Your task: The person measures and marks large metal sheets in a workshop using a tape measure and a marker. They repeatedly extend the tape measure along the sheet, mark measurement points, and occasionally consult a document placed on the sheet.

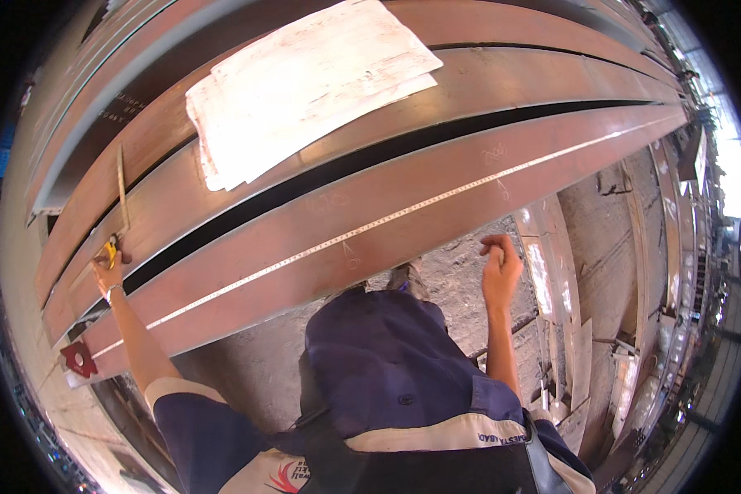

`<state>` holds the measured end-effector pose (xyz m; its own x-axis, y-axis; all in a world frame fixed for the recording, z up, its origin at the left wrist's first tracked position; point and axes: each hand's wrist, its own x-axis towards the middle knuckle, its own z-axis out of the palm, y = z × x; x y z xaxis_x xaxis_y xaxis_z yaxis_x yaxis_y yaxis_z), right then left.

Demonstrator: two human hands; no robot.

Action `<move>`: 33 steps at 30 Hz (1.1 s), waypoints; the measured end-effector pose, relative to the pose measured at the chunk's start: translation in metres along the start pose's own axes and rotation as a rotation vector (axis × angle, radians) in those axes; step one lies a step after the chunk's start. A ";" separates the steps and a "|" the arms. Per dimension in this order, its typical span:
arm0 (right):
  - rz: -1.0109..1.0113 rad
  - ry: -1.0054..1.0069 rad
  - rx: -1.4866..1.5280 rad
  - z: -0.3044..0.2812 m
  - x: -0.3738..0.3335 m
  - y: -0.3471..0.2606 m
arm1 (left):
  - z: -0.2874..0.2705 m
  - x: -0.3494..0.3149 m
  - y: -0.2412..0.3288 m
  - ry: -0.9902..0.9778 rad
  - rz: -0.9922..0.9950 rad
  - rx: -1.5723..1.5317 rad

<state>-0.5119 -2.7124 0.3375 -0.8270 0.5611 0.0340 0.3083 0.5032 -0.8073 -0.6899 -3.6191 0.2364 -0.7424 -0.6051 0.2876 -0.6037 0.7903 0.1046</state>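
Observation:
My left hand [107, 273] is closed around a small yellow tape measure [111, 249] at the left part of the steel beams. A short strip of its blade [123, 185] stretches away from it across the metal. On the nearest brown beam [420, 235], a long pale measuring tape [362, 228] lies along the length, with chalk marks beside it. At the tape's left end a red angular piece [78, 360] sits at the beam's corner. My right hand [502, 276] hangs off the beam's near edge, fingers curled; anything small inside is hidden.
White sheets [305, 90] lie stacked across the farther beams. Dark gaps run between the beams. Metal strips [552, 272] lie on the rough ground [461, 305] at right, and my shoe [407, 280] stands close to the near beam.

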 end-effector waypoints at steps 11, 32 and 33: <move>-0.134 -0.145 0.065 0.023 -0.010 -0.072 | -0.068 -0.057 0.085 0.108 -0.126 -0.884; -0.436 -0.550 -0.061 0.019 -0.030 -0.122 | -0.250 -0.425 0.446 -1.209 0.420 -1.240; -0.432 -0.516 -0.015 0.014 -0.029 -0.118 | -0.251 -0.430 0.450 -1.251 0.390 -1.257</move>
<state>-0.5316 -2.7975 0.4235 -0.9951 -0.0767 0.0631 -0.0972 0.6233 -0.7759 -0.5691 -2.9793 0.3992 -0.8862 0.3727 -0.2754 -0.2464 0.1243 0.9612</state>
